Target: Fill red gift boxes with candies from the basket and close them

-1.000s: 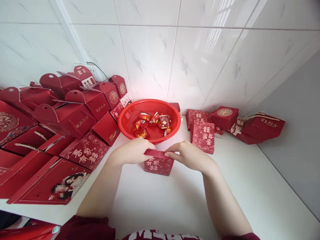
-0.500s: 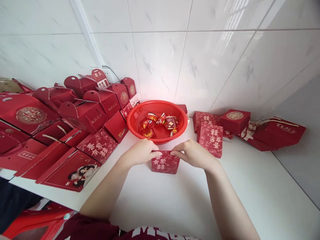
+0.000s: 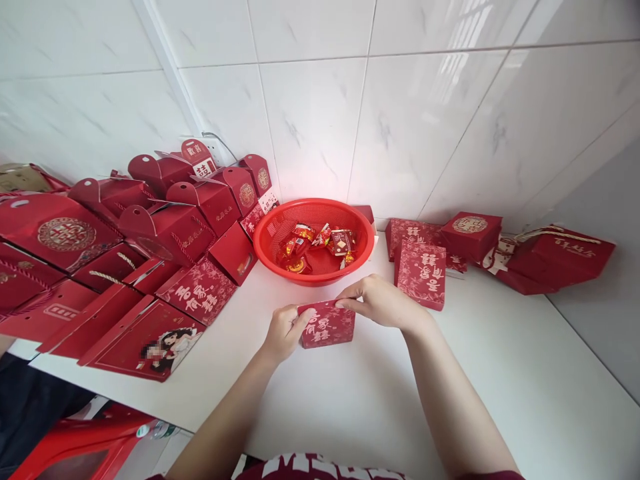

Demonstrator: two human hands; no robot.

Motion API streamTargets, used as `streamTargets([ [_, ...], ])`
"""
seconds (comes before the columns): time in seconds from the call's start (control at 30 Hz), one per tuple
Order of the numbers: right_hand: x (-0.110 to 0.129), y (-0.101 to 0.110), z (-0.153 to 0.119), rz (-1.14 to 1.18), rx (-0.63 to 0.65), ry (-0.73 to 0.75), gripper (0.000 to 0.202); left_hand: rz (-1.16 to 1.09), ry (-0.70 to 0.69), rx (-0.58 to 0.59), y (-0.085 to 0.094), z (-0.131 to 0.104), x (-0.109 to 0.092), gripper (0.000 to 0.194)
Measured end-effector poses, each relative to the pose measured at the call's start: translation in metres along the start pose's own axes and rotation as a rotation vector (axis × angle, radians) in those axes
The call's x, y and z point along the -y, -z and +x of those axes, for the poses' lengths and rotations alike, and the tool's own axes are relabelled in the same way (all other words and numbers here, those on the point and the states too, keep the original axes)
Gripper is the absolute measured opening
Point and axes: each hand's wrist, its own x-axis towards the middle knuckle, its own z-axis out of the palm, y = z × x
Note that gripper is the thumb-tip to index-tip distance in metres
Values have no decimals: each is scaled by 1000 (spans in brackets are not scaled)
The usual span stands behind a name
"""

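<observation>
A small red gift bag (image 3: 327,325) with pale lettering stands on the white table before me, tilted a little. My left hand (image 3: 286,331) grips its left side, thumb on the front face and fingers behind. My right hand (image 3: 375,301) pinches the top edge near the right corner between thumb and fingers. Whatever is inside the bag is hidden. Just beyond it sits a red plastic basket (image 3: 265,259) with several wrapped sweets (image 3: 303,233) and a small dark red packet (image 3: 343,243) in it.
Many red gift boxes (image 3: 165,230) and bags crowd the left side. On the right lie a red patterned bag (image 3: 421,275), a square red box (image 3: 471,233) and a red bag with a rope handle (image 3: 563,260). A tiled wall (image 3: 310,120) closes the back; a red chair (image 3: 85,443) stands lower left.
My left hand has slid from the bag's top edge down to its left side. My right hand still pinches the top. The bag has shifted slightly left.
</observation>
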Motion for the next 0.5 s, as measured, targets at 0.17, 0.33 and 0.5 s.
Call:
streamTargets([
  [0.17,1,-2,4,75,33,-5,24,-115,-33,-57,-9,-14,-5,39],
  [0.33,3,-4,5,117,87,38,24,-122,-57,-99,-6,-26,-10,36],
  [0.5,5,7,-13,-11,118,-122,33,44,98,-385,25,-50,1,35],
])
